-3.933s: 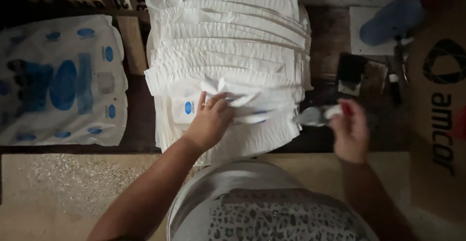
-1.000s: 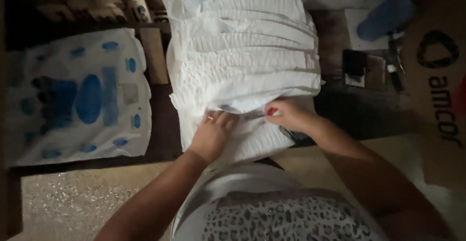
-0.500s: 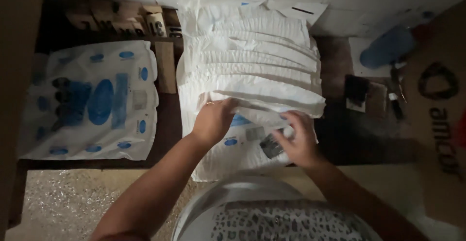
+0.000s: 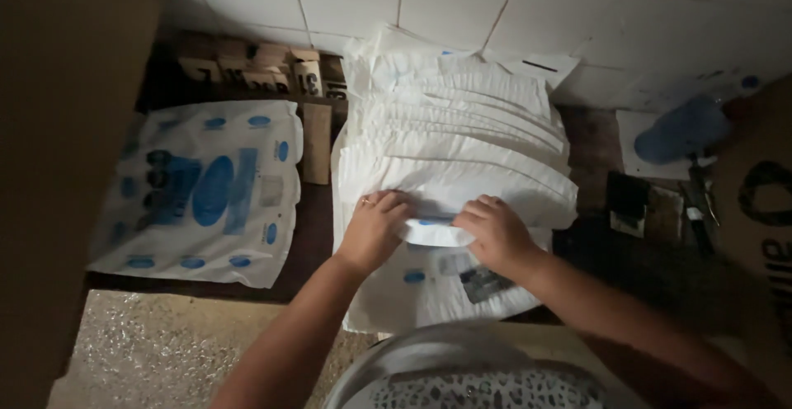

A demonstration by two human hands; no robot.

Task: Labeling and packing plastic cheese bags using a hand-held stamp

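Left hand (image 4: 375, 229) and right hand (image 4: 493, 232) are pressing down, fingers curled, on a folded white diaper (image 4: 435, 232) atop the fanned diaper stack (image 4: 462, 141) on the dark surface (image 4: 309, 236); whether either grip is actually pinching it is unclear.

Left hand (image 4: 375, 226), right hand (image 4: 493, 232) pressing palms-down.

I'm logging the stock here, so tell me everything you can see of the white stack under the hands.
The white stack is a row of flat, soft padded pieces, overlapped like shingles from the tiled wall toward the person. Some show small blue marks. Left hand and right hand press on the nearest pieces, folding one edge.
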